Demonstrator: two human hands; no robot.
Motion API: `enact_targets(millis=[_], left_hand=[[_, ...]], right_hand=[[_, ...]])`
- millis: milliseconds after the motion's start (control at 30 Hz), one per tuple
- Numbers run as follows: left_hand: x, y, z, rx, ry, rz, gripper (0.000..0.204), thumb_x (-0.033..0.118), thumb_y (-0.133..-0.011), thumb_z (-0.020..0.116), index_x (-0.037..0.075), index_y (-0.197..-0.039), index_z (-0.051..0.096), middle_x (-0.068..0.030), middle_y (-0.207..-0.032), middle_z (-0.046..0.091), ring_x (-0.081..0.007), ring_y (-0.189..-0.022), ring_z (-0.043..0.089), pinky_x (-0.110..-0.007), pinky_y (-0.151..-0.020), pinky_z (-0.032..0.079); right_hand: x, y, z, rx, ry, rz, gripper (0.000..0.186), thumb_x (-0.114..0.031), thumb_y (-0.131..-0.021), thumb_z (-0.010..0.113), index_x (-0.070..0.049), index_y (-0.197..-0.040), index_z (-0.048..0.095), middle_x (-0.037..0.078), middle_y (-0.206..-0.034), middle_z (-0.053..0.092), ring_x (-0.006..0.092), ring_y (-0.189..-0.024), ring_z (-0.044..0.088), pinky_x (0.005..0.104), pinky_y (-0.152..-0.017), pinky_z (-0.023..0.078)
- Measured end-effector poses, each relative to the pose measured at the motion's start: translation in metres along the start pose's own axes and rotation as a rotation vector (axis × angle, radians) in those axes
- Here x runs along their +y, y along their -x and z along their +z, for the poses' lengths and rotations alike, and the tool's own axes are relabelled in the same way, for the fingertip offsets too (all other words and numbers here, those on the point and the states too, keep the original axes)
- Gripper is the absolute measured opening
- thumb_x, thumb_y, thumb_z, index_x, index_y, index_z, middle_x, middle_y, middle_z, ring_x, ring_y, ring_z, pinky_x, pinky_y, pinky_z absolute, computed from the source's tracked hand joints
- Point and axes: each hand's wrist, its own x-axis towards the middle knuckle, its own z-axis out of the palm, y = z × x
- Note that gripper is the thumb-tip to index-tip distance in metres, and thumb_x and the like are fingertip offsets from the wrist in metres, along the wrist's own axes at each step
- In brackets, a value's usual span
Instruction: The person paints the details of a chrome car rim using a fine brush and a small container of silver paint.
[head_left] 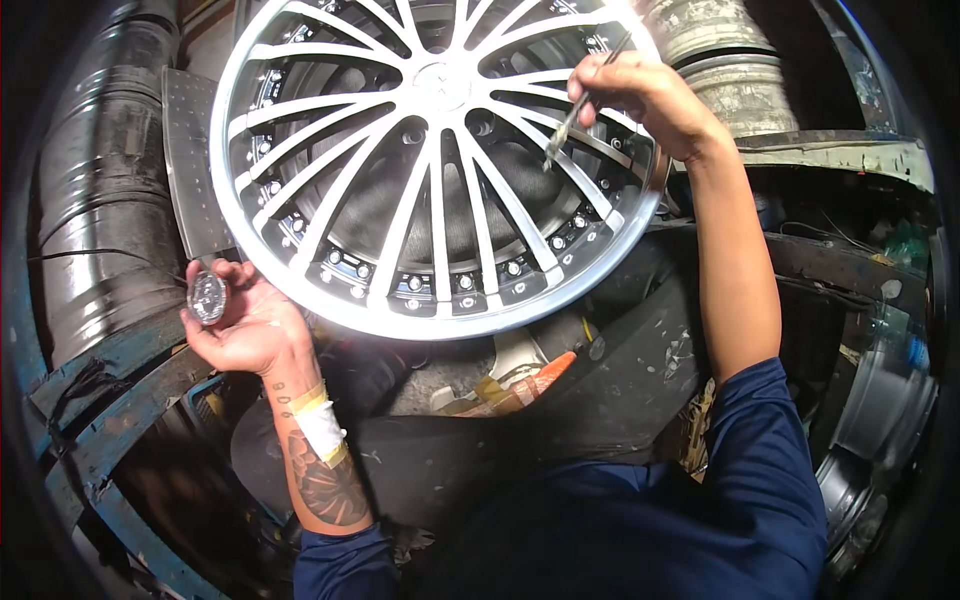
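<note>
Dim workshop; metal wheel barrels (100, 225) stacked at left. Multi-spoke alloy wheel (440, 100) sits beyond the legs, facing the person, presumably for easy access; silver spokes, bright lip, dark gaps, bolt-studded ring. Right hand (645, 95): narrow grip, pinching a slim brush (563, 132) pen-fashion over the spokes, probably for control. Left hand (252, 322): curled grip cradling a small round cup (207, 298), apparently kept handy.

Gaps btwn spokes (405, 230), rim (450, 326) blocking rt. of L hand (252, 325)
</note>
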Motion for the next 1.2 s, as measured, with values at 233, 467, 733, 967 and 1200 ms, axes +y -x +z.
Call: enact_targets(millis=[233, 467, 733, 967, 1200], left_hand=[[-0.012, 0.026, 0.005, 0.096, -0.022, 0.012, 0.049, 0.041, -0.092, 0.046, 0.0, -0.113, 0.059, -0.012, -0.084, 0.06, -0.0206, -0.082, 0.058, -0.035, -0.089, 0.044], [-0.015, 0.041, 0.016, 0.102, -0.047, 0.003, 0.048, 0.04, -0.093, 0.044, -0.001, -0.113, 0.058, -0.0133, -0.084, 0.06, -0.0222, -0.084, 0.057, -0.037, -0.092, 0.042], [-0.016, 0.028, 0.024, 0.069, -0.05, 0.041, 0.049, 0.042, -0.093, 0.043, 0.001, -0.113, 0.061, -0.0132, -0.088, 0.062, -0.0238, -0.087, 0.057, -0.039, -0.09, 0.043], [-0.002, -0.068, -0.004, -0.234, 0.193, -0.211, 0.047, 0.039, -0.092, 0.046, 0.001, -0.115, 0.06, -0.0133, -0.096, 0.06, -0.0227, -0.082, 0.048, -0.036, -0.081, 0.042], [0.009, -0.072, -0.003, -0.172, 0.247, -0.244, 0.045, 0.033, -0.089, 0.045, -0.002, -0.116, 0.058, -0.0135, -0.1, 0.053, -0.0231, -0.085, 0.041, -0.036, -0.076, 0.035]], right_hand=[[0.015, -0.012, 0.015, -0.217, -0.049, 0.075, 0.024, -0.024, -0.089, 0.063, 0.0, -0.087, 0.066, 0.008, -0.086, 0.067, 0.0155, -0.069, 0.064, 0.029, -0.076, 0.05], [0.023, -0.017, 0.026, -0.251, -0.176, 0.118, 0.023, -0.02, -0.089, 0.06, 0.002, -0.088, 0.065, 0.01, -0.085, 0.067, 0.0162, -0.068, 0.065, 0.0283, -0.064, 0.05], [0.016, -0.01, 0.056, -0.093, -0.023, 0.117, 0.023, -0.025, -0.086, 0.06, -0.003, -0.081, 0.065, 0.004, -0.079, 0.067, 0.01, -0.064, 0.063, 0.0235, -0.052, 0.043], [0.019, 0.011, 0.095, -0.005, -0.224, 0.111, 0.025, -0.022, -0.088, 0.059, 0.001, -0.083, 0.068, 0.007, -0.082, 0.067, 0.0134, -0.069, 0.065, 0.0253, -0.057, 0.046], [0.017, 0.007, 0.057, -0.088, -0.4, 0.209, 0.024, -0.025, -0.091, 0.06, -0.002, -0.092, 0.066, 0.006, -0.085, 0.066, 0.015, -0.071, 0.064, 0.0279, -0.072, 0.05]])
